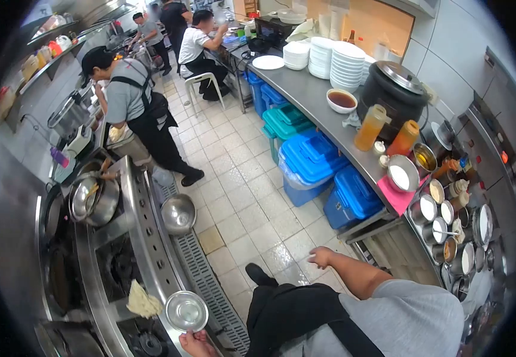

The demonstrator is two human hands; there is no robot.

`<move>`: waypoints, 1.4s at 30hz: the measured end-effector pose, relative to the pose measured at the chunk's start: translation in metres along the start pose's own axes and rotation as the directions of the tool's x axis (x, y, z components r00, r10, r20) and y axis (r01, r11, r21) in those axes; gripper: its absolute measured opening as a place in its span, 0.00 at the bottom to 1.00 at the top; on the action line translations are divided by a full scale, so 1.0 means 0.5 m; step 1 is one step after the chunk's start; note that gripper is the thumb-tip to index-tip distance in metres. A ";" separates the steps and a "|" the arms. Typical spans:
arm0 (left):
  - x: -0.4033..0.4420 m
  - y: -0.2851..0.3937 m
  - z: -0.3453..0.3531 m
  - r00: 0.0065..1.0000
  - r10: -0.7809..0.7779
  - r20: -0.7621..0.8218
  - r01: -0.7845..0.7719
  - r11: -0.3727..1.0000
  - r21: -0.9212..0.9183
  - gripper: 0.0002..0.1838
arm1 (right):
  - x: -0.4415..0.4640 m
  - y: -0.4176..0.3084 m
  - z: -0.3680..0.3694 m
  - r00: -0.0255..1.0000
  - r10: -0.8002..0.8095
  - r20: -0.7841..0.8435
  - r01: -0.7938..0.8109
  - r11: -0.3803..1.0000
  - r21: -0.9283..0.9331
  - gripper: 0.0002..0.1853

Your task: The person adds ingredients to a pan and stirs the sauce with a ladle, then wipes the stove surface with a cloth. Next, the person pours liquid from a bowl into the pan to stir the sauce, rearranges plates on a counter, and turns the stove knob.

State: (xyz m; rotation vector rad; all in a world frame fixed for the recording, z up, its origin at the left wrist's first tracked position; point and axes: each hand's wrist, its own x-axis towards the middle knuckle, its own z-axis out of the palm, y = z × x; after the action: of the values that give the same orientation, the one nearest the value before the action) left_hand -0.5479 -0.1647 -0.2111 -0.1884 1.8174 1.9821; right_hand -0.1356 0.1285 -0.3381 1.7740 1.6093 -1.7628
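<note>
At the bottom of the view, my left hand is closed on the rim of a small round metal bowl, held at the front edge of the stove. Just left of the bowl, a crumpled cream cloth lies between the burners. My right hand hangs over the tiled floor, away from any object, with its fingers partly spread and nothing in them.
Several co-workers stand or sit farther back, one at the left counter. A large metal bowl sits beside the stove over the floor grate. Blue bins stand under the right counter, which holds stacked plates and sauce bottles.
</note>
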 end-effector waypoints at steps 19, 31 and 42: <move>0.693 -0.164 0.834 0.903 -0.081 0.422 -0.153 0.856 0.493 0.09 | 0.162 -0.272 -0.501 0.738 0.084 -0.669 0.044 0.984 0.172 0.23; 0.695 -0.214 0.809 0.923 -0.380 -0.054 0.305 0.639 0.706 0.09 | 0.303 -0.788 -1.252 0.126 -0.221 -0.967 0.087 0.974 -0.211 0.24; 1.109 -0.049 1.457 0.853 -0.420 0.310 0.074 0.685 0.725 0.17 | 0.392 -0.780 -1.539 0.097 -0.075 -0.992 -0.518 0.847 -0.115 0.22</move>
State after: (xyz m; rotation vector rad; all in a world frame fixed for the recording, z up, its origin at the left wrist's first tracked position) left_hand -0.8926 0.6710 -0.3569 0.2373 1.9307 0.9233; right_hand -0.0082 0.9592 -0.0622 2.8555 1.5595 0.3530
